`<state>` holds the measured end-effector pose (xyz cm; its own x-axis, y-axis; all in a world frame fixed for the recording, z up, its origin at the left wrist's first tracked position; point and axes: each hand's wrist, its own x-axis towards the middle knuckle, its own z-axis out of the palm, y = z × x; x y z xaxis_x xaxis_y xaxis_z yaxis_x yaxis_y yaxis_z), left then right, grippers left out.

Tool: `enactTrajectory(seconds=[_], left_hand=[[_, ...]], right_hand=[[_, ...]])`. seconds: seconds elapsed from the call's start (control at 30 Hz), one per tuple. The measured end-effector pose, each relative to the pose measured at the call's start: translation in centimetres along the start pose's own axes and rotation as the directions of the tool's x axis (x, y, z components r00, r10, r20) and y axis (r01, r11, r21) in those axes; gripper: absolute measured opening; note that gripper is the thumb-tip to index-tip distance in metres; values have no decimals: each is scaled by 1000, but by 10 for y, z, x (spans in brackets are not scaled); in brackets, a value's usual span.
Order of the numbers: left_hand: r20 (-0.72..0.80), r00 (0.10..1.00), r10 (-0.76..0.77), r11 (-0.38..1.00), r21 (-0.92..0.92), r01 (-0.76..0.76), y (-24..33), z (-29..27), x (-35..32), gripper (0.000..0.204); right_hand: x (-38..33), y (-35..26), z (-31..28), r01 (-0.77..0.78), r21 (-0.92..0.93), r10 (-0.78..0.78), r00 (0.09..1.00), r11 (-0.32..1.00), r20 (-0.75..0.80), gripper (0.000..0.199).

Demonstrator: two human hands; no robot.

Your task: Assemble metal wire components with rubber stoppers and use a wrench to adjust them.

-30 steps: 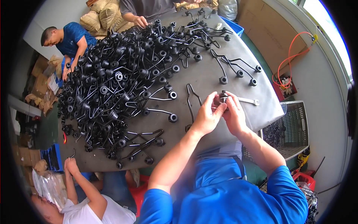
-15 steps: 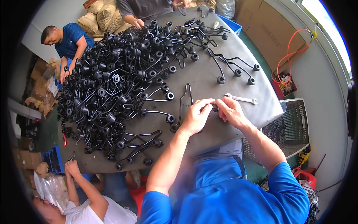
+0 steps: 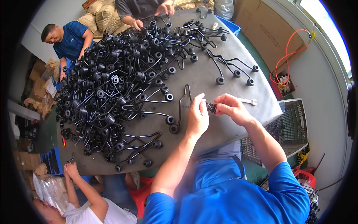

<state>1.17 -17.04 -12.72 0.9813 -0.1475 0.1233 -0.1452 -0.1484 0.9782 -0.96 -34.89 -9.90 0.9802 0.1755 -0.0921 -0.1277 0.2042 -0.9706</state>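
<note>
My left hand (image 3: 197, 116) and my right hand (image 3: 232, 108) meet over the near right part of the grey table (image 3: 209, 78), both pinching a small black metal part (image 3: 212, 108) between the fingertips. A bent black wire piece (image 3: 182, 106) with coiled ends lies on the table just left of my left hand. Just beyond my right hand a silver wrench (image 3: 250, 101) lies flat.
A big heap of black bent wire pieces (image 3: 108, 86) covers the table's left half; a few (image 3: 231, 67) lie apart at the far right. Other people work at the far left, far end and near left. A grey crate (image 3: 294, 127) stands at right.
My hands have drifted slightly lower and left over the table, staying together on the small black part. The view has shifted a little.
</note>
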Motion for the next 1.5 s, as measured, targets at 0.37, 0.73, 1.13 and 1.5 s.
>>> enactTrajectory(seconds=[0.37, 0.73, 1.13, 1.5], left_hand=[[-11, 1000, 22, 997, 76, -21, -2, 4, 0, 27], [-43, 999, 32, 996, 89, -28, -2, 6, 7, 25], [49, 996, 73, 971, 225, -82, 11, 3, 29, 30], [118, 954, 274, 870, 392, -298, 35, -1, 51, 48]], right_hand=[[3, -9, -1, -222, -98, 221, 975, 970, -18, 14], [2, 3, -11, -274, 176, 276, 961, 945, 15, 18], [3, 4, -16, -95, -16, 94, 993, 995, -72, 16], [-9, -13, 0, 276, -922, -525, 845, 272, 98, 54]])
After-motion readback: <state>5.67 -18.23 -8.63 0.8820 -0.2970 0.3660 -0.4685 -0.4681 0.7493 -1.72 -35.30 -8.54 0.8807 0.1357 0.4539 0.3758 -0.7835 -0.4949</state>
